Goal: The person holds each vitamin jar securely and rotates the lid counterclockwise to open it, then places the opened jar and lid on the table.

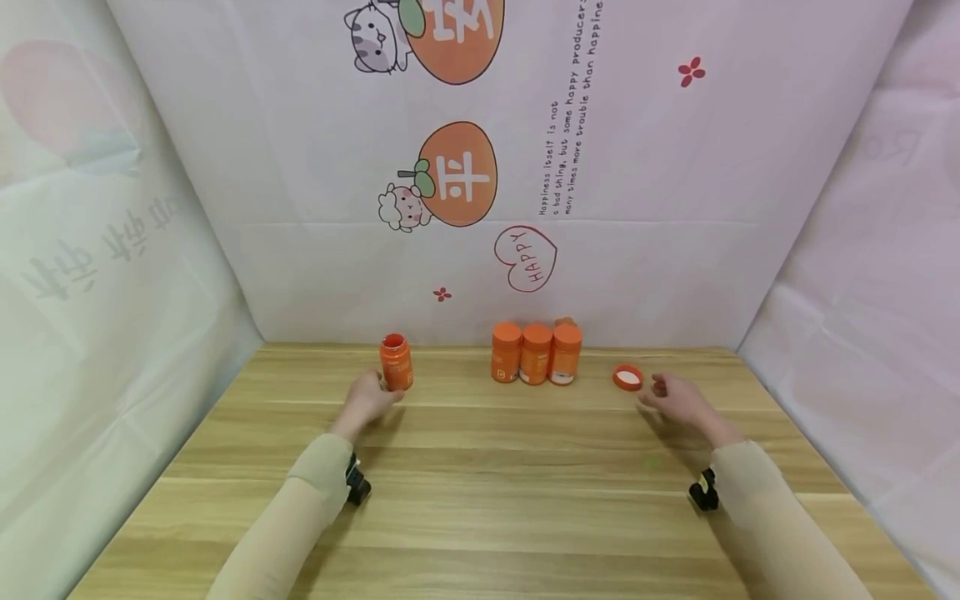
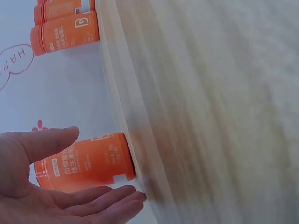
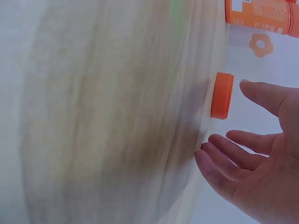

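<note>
An orange bottle (image 1: 397, 367) without its lid stands upright at the back left of the table, its mouth uncovered. My left hand (image 1: 369, 398) is beside it; in the left wrist view the thumb and the fairly straight fingers lie apart on either side of the bottle (image 2: 86, 163), not closed round it. At the right an orange lid (image 1: 627, 377) rests on the table, its white inside facing up. Just right of this lid (image 3: 222, 95) hovers my right hand (image 1: 678, 402), its fingers loosely bent and holding nothing.
Three lidded orange bottles (image 1: 536, 354) stand side by side near the back of the wooden table (image 1: 495, 500). Behind them rises a white printed sheet (image 1: 637, 250), with white sheets also on both sides.
</note>
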The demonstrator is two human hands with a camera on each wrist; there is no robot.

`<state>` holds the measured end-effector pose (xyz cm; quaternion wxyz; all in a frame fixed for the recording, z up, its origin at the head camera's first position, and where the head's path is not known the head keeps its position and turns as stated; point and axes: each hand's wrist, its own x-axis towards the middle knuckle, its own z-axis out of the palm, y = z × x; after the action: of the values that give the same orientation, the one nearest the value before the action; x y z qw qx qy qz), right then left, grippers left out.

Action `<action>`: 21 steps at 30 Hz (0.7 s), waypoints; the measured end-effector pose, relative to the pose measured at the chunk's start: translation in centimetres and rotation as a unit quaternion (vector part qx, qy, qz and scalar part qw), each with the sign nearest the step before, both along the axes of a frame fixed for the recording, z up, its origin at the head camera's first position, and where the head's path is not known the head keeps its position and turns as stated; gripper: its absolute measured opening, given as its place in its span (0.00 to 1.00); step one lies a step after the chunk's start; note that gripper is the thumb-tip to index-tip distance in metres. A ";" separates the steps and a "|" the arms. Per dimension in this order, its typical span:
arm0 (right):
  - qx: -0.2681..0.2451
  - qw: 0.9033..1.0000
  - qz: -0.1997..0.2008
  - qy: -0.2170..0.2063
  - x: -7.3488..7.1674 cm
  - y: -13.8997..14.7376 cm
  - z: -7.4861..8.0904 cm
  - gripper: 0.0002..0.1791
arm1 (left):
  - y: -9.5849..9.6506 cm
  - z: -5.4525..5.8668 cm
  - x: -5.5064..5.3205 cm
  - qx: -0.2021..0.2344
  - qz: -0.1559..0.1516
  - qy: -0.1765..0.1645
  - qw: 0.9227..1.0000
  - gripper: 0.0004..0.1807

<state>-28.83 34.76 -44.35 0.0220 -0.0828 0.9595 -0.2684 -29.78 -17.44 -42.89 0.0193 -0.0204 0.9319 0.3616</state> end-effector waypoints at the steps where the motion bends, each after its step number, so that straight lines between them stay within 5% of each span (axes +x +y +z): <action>1: 0.004 1.000 0.002 -0.001 0.1 -0.1 0.1 0.37 | 0.0 0.0 0.1 -0.003 -0.003 0.007 1.000 0.29; 8: 0.024 1.000 0.009 0.010 0.8 -0.4 0.1 0.36 | 0.3 -0.2 0.4 -0.009 -0.024 0.034 0.999 0.16; 15: 0.041 0.999 0.029 0.018 1.5 -1.1 0.0 0.34 | 1.0 -0.3 1.2 -0.018 -0.032 -0.003 0.999 0.25; 21: 0.042 0.997 0.044 0.044 2.0 -2.0 0.0 0.31 | 1.6 -0.3 1.5 -0.029 -0.034 0.010 0.999 0.27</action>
<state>-26.82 32.73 -44.38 -0.0051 -0.1360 0.9653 -0.2227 -28.28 -15.81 -43.15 0.0218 0.0146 0.9421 0.3342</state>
